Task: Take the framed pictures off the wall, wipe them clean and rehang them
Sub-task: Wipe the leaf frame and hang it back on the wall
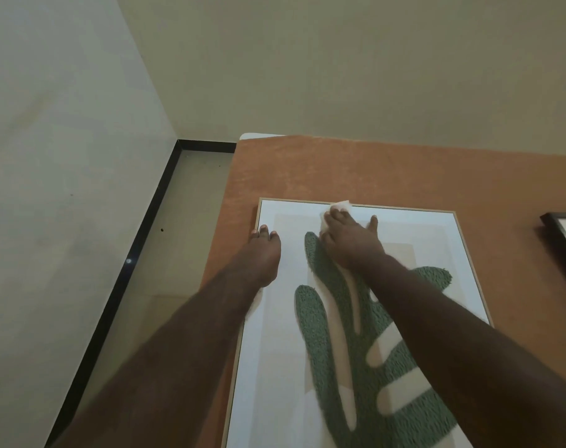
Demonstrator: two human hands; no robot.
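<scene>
The right hand [351, 245] presses a small white cloth [339, 210] flat against the glass of the framed picture [275, 350], fingers spread and fairly straight over the cloth, the thumb stretched out to the side. The cloth sits at the far edge of the picture, partly over the thin light-wood frame there, and shows only past the fingertips; the rest is hidden under the hand. The left hand [264, 253] rests near the picture's far left corner, its fingers straight and lying on the glass just inside the frame edge, holding nothing. Both forearms reach out over the picture from the near side. The picture lies flat, face up, on an orange-brown surface [372, 169] that looks like a cloth-covered bed or table; its print shows a large green leaf shape on a pale beige ground with a white border. One such picture lies under the hands. A second one, the dark frame [563, 236], lies well apart at the right edge of view, only its corner showing, so two frames can be counted. There is one cloth. To the left runs a strip of floor with a black skirting [139, 250] along the pale wall [65, 140].
</scene>
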